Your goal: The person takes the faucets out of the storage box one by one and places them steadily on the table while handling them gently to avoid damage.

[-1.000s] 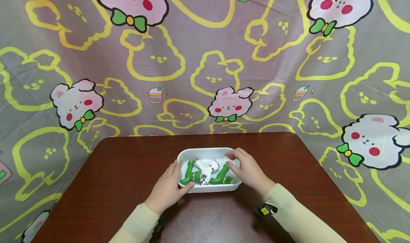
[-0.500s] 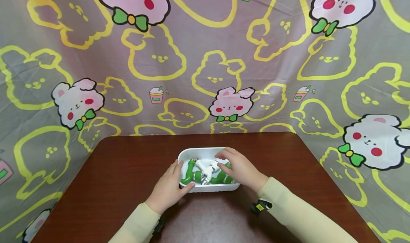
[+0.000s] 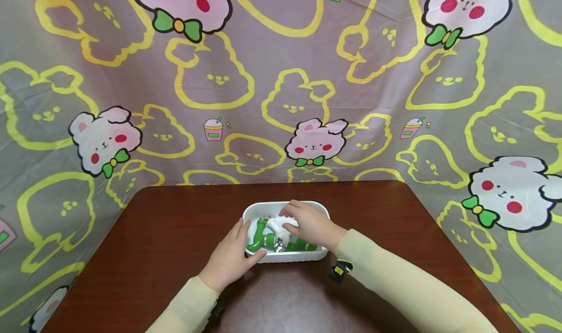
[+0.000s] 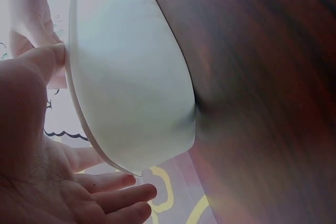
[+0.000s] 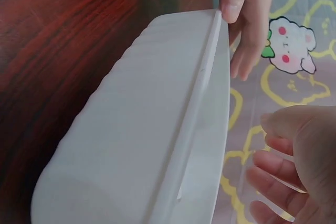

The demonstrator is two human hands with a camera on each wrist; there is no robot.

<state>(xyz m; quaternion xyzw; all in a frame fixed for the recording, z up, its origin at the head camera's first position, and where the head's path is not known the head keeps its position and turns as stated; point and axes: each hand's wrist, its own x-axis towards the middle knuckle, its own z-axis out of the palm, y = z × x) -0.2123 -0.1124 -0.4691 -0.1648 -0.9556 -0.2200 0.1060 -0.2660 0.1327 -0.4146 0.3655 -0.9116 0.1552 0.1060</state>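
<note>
A white tray (image 3: 287,258) sits on the table with several pipe-like pieces in it. At its left lies a green bent piece (image 3: 258,240) with a brass-coloured tip. A white branched piece (image 3: 280,231) with a shiny silver end lies in the middle, partly covered. Another green piece (image 3: 300,245) shows at the right, half hidden. My left hand (image 3: 228,255) holds the tray's left front corner, thumb on the front rim and fingers along the left side. Above the white piece hovers my right hand (image 3: 311,223), its fingers loosely bent with nothing between them in the right wrist view.
The dark red-brown wooden table (image 3: 175,235) spreads around the tray. Behind it hangs a grey cloth (image 3: 246,123) printed with yellow outlines and cartoon rabbits. A small dark wrist camera (image 3: 339,270) sits under the right sleeve.
My right hand has moved left from the tray's right rim to above its middle, now covering part of the white piece and the right green piece. The left hand and tray stay put.
</note>
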